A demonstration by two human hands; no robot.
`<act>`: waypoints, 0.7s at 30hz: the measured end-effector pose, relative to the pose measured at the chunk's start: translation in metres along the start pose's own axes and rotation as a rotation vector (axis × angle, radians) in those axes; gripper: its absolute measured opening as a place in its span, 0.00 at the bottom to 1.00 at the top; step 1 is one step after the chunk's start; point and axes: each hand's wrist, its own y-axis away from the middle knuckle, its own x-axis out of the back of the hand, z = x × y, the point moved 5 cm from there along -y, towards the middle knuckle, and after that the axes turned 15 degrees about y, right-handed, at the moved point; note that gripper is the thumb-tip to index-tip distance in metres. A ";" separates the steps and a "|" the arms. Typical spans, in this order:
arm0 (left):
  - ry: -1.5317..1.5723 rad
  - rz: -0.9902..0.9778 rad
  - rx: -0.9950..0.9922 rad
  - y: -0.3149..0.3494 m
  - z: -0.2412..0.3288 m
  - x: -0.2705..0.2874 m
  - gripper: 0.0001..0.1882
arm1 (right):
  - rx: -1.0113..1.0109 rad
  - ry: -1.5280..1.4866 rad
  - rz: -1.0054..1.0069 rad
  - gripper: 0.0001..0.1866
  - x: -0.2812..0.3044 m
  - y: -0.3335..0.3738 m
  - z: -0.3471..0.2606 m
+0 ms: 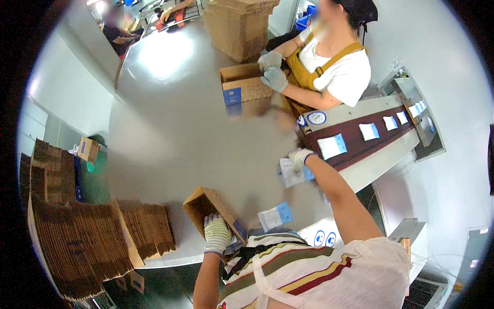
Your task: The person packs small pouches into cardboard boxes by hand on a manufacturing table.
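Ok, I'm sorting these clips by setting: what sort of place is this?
Probably a packing area in a factory: white-and-blue packets lie on a conveyor belt, flattened cardboard cartons stand stacked, and a gloved co-worker has both hands at an open box.

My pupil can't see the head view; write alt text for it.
A person's right hand holds a white-and-blue packet over a grey table; the left hand touches an open cardboard box. Beyond, a gloved co-worker handles a second box beside a maroon conveyor belt bearing packets.
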 end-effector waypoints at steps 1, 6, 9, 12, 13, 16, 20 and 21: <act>0.018 0.013 0.038 0.006 -0.007 -0.002 0.27 | 0.088 0.015 -0.025 0.31 0.030 0.026 -0.032; 0.024 0.028 0.041 0.004 -0.006 -0.001 0.27 | -0.128 0.322 0.226 0.27 0.031 0.076 -0.106; 0.003 0.049 0.014 -0.001 -0.009 -0.009 0.27 | -0.122 0.352 0.934 0.27 -0.033 0.065 -0.155; -0.017 0.061 0.025 0.002 -0.018 -0.011 0.26 | -0.024 0.010 0.444 0.23 -0.016 0.065 -0.168; -0.009 0.007 0.053 0.003 -0.016 -0.004 0.25 | -0.017 -0.182 0.255 0.23 0.013 0.077 -0.161; -0.004 -0.066 0.083 0.003 -0.008 0.002 0.24 | -0.079 -0.432 0.483 0.18 0.067 0.072 -0.158; -0.012 -0.248 0.134 0.001 -0.009 -0.007 0.20 | 0.727 -1.645 0.590 0.29 0.151 0.078 -0.240; -0.031 -0.002 0.045 -0.002 -0.013 -0.013 0.19 | 0.808 -1.525 0.658 0.29 0.172 0.086 -0.262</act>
